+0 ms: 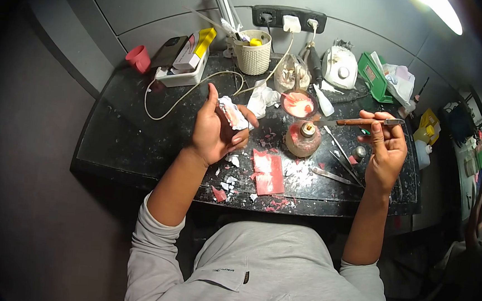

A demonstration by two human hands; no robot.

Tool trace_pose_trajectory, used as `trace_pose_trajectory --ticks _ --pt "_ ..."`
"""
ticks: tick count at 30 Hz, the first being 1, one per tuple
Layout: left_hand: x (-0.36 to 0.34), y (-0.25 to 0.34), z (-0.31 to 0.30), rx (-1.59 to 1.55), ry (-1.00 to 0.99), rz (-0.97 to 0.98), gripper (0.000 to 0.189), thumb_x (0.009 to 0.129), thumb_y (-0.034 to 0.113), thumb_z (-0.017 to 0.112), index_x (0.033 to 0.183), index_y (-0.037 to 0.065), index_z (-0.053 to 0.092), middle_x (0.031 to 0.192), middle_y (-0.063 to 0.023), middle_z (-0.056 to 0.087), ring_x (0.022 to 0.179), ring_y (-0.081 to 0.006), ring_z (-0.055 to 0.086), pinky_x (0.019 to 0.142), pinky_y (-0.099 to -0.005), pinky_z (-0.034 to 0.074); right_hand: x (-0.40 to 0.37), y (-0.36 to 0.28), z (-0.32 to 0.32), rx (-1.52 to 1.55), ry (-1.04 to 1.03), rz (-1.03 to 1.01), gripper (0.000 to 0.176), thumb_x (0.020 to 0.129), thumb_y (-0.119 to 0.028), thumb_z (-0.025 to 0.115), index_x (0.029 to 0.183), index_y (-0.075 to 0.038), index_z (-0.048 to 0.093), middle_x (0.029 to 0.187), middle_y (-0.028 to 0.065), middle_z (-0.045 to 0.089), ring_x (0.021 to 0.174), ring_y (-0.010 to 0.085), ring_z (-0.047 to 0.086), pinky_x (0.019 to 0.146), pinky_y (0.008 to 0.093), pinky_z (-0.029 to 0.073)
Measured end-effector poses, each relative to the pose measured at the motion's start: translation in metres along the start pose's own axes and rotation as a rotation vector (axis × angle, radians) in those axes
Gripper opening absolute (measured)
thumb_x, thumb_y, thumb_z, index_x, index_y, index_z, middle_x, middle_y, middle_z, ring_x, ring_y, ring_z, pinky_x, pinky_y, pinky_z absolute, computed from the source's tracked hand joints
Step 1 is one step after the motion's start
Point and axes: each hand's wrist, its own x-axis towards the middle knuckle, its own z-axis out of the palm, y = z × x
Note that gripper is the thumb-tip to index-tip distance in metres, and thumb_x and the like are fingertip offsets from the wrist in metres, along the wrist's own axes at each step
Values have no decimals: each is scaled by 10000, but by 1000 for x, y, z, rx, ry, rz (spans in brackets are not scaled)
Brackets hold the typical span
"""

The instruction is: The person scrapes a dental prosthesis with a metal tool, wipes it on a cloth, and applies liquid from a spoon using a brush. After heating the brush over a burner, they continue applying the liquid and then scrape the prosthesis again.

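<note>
My left hand (pixel 213 127) is closed around a white plaster dental cast (pixel 232 114) with a pinkish patch on it, held above the table. In my right hand (pixel 386 149) is a wax knife (pixel 356 123), gripped by its brown handle. The knife's blade points left, at the top of a glass spirit lamp (pixel 302 142) with reddish stains; I cannot make out a flame. Behind the lamp sits a round dish (pixel 285 108) with pink and white wax in it. A sheet of pink wax (pixel 270 179) lies on the tabletop between my arms.
Metal tools (pixel 333 176) and a small metal cup (pixel 358 154) lie right of the lamp. White and pink scraps litter the dark table (pixel 124 142). Behind stand a white basket (pixel 252 56), a white box (pixel 184 78), a pink cup (pixel 139 59) and a green container (pixel 373 76). A cable crosses the left side.
</note>
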Motion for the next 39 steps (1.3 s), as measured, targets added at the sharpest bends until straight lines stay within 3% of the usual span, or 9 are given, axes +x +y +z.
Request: trace_pose_trajectory --ticks 2,6,15,22,24,27,30,34,39 --pt "3 0 -8 12 12 25 1013 962 774 124 1091 -109 602 644 -87 533 462 -160 414 447 -283 358 0 0 0 0 5 3 168 1010 -110 608 1147 -14 593 1107 179 728 939 174 713 688 254 571" --pt "6 -4 -11 -18 34 36 1003 945 790 118 1189 -69 575 824 -128 591 503 -165 459 480 -266 401 1 1 0 3 12 14 164 1008 -122 615 1141 -26 597 1104 174 731 933 171 713 677 253 568" --pt "9 -6 -23 -34 -49 31 1012 924 809 133 1136 -57 612 923 -245 644 485 -189 520 490 -279 443 0 -1 1 -17 25 17 163 1005 -137 626 1124 -28 601 1048 149 748 839 159 720 626 235 539" --pt "9 -5 -18 14 85 60 949 928 801 193 1033 -33 635 865 -260 678 516 -210 591 472 -261 486 1 0 2 -16 39 19 171 993 -152 650 1108 -31 611 1028 148 749 808 153 715 608 231 533" --pt "7 -4 -14 39 166 19 914 907 823 203 936 7 615 794 -228 686 474 -215 595 399 -254 460 0 0 2 -6 39 24 164 987 -146 658 1097 -32 616 1016 149 750 788 150 712 604 229 529" --pt "6 -3 -17 71 27 29 859 893 835 235 848 46 572 716 -208 678 407 -211 575 331 -252 412 0 -1 3 3 41 37 162 981 -141 668 1091 -32 619 1001 149 752 769 147 710 596 225 520" --pt "4 -6 -3 179 172 42 818 898 827 263 822 61 543 647 -213 655 361 -205 554 300 -247 379 1 0 2 5 44 37 162 978 -140 673 1086 -32 622 992 149 753 760 144 709 589 223 513" --pt "1 -8 -2 440 200 -41 801 899 815 314 834 50 543 566 -213 619 330 -207 547 289 -238 357 -1 0 2 9 44 45 165 975 -140 677 1088 -32 622 988 147 753 759 141 708 587 220 509" --pt "0 -10 7 539 229 -87 769 885 802 405 794 50 538 546 -229 606 303 -198 526 268 -224 317 -2 -3 4 13 33 -1 163 977 -130 671 1090 -25 620 990 149 753 756 141 708 588 221 518"
